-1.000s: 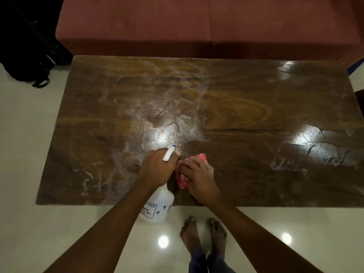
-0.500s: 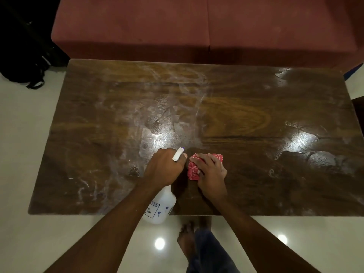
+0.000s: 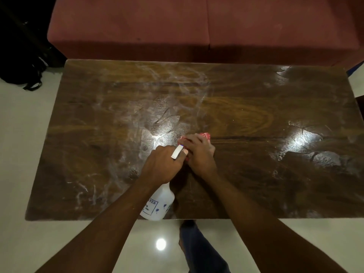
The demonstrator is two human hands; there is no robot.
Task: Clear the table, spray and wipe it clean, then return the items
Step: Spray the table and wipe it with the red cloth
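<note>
Smeared wooden table by maroon sofa; left hand around spray bottle, right hand flat on cloth.

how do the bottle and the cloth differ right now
The bottle is white plastic with blue print; the cloth is red, patterned and bunched up. The left hand grips the bottle at its top, tilted over the table's near edge; the cloth lies on the table, pressed down by the right hand. Much of the bottle shows; the cloth is mostly hidden. Both are in hand, side by side.
</note>
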